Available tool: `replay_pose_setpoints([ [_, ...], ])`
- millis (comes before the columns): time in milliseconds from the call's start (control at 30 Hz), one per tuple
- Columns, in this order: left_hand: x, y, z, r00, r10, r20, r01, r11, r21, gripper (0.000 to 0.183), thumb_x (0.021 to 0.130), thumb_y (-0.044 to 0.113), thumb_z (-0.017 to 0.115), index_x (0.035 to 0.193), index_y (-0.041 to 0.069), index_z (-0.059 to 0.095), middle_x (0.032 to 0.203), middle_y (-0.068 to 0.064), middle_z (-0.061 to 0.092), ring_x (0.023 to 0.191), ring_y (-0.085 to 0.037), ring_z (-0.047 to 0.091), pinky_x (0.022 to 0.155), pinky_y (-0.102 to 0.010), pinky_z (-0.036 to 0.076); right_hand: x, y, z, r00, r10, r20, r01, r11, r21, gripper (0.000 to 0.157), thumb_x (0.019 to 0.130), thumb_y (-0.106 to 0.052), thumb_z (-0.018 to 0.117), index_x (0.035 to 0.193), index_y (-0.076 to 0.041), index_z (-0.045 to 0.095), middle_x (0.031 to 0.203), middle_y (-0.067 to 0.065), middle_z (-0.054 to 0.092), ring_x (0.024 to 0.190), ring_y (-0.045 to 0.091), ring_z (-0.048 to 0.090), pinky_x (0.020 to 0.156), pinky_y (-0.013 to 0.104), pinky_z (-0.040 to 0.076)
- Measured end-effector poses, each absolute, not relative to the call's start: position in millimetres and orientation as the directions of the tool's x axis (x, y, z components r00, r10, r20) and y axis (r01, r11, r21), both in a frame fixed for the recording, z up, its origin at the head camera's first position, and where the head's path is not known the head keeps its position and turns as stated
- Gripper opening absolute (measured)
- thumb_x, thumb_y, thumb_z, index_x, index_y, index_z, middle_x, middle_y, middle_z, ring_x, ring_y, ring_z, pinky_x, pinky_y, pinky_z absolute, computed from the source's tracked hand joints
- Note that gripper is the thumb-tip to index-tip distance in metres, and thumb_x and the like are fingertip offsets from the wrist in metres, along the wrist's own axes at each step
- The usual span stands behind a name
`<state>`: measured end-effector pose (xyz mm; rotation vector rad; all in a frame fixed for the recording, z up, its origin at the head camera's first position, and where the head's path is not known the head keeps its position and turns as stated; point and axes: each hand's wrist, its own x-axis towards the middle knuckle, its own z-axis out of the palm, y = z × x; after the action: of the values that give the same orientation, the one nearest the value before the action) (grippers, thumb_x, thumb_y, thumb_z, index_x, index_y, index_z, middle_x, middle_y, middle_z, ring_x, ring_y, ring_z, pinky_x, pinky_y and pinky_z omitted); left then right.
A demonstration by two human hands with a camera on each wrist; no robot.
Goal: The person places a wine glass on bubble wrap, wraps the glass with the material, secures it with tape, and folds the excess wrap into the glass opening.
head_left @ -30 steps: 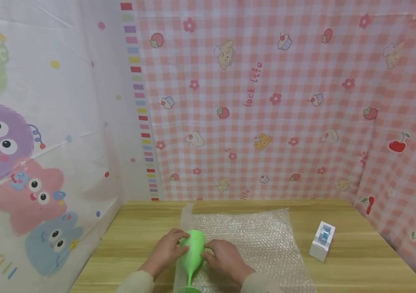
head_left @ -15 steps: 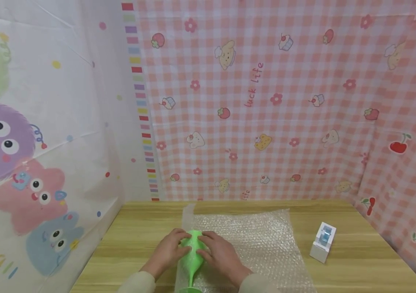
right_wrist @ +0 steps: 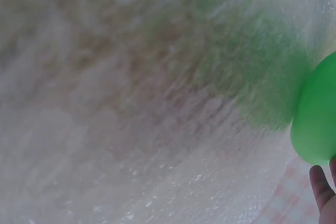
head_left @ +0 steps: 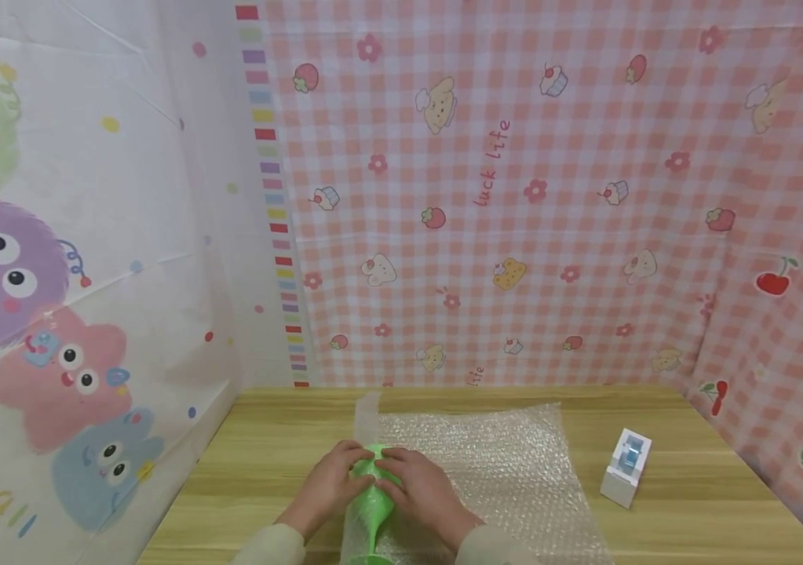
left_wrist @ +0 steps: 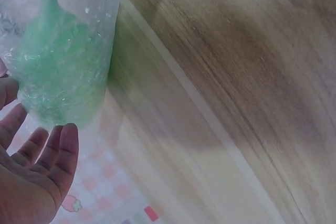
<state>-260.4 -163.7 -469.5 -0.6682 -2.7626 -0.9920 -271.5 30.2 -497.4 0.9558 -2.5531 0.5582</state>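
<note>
A sheet of bubble wrap (head_left: 507,471) lies on the wood-grain table (head_left: 267,424), and a green plastic goblet (head_left: 377,512) rests on its side along the sheet's left edge, bowl pointing to the far side and foot toward the person. That left edge of the sheet rises against the goblet, so in the left wrist view the bowl and stem show through the bubbles, while the right wrist view shows part of the bowl bare. The left hand (head_left: 330,482), at the sheet's left edge, is clamped on the bowl through the film, thumb and fingers bent about it. The right hand (head_left: 422,490), above the left part of the sheet, curls its fingers over the bowl from the other side. Between them the hands hide much of the bowl (the foot is partly cut off by the lower border of the head view), and the right sleeve (head_left: 489,547) covers some of the sheet's near part. A translucent smooth strip (head_left: 367,417) sticks out at the sheet's far left corner. To the right of the sheet, apart from it, stands a white tape dispenser (head_left: 625,468) with a bluish roll. Beyond the sheet hangs a pink checked cloth (head_left: 486,235); well to its left, a white cartoon-printed cloth (head_left: 161,314)
</note>
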Motion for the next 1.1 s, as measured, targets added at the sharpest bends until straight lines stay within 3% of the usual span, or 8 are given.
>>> replay_pose_setpoints([
  [367, -259.8, -163.1, -474.1, -0.876, 0.375, 0.304, 0.483, 0.671, 0.563, 0.031, 0.092, 0.011, 0.068, 0.12, -0.003, 0.065, 0.125, -0.021, 0.058, 0.107, -0.038, 0.06, 0.087, -0.054, 0.053, -270.1, 33.9, -496.5, -0.703, -0.543, 0.459, -0.69, 0.677, -0.256, 0.034, 0.095, -0.03, 0.066, 0.124, -0.014, 0.069, 0.13, 0.006, 0.062, 0.116, 0.024, 0.06, 0.095, 0.038, 0.051],
  [633, -261.8, -168.3, -477.8, -0.879, 0.367, 0.306, 0.475, 0.61, 0.634, 0.031, 0.093, 0.007, 0.067, 0.122, -0.003, 0.063, 0.129, -0.025, 0.056, 0.104, -0.042, 0.06, 0.08, -0.051, 0.056, -270.8, 37.8, -498.4, -0.703, -0.533, 0.471, -0.693, 0.664, -0.282, 0.033, 0.094, -0.03, 0.068, 0.122, -0.012, 0.07, 0.128, 0.007, 0.063, 0.114, 0.026, 0.062, 0.093, 0.041, 0.053],
  [900, -264.6, -173.7, -482.7, -0.883, 0.337, 0.327, 0.469, 0.585, 0.662, 0.032, 0.09, 0.01, 0.071, 0.119, -0.002, 0.066, 0.132, -0.027, 0.052, 0.116, -0.044, 0.055, 0.08, -0.043, 0.059, -271.2, 37.7, -498.1, -0.739, -0.517, 0.432, -0.663, 0.673, -0.329, 0.033, 0.094, -0.03, 0.067, 0.123, -0.014, 0.07, 0.13, 0.005, 0.062, 0.117, 0.024, 0.06, 0.095, 0.04, 0.051],
  [1100, -264.1, -177.1, -485.2, -0.885, 0.343, 0.314, 0.462, 0.565, 0.684, 0.032, 0.091, 0.012, 0.071, 0.12, -0.001, 0.066, 0.134, -0.025, 0.051, 0.118, -0.044, 0.054, 0.084, -0.044, 0.057, -269.8, 39.7, -497.8, -0.754, -0.503, 0.422, -0.65, 0.668, -0.363, 0.032, 0.093, -0.026, 0.069, 0.123, -0.012, 0.07, 0.13, 0.005, 0.063, 0.117, 0.025, 0.06, 0.095, 0.041, 0.052],
])
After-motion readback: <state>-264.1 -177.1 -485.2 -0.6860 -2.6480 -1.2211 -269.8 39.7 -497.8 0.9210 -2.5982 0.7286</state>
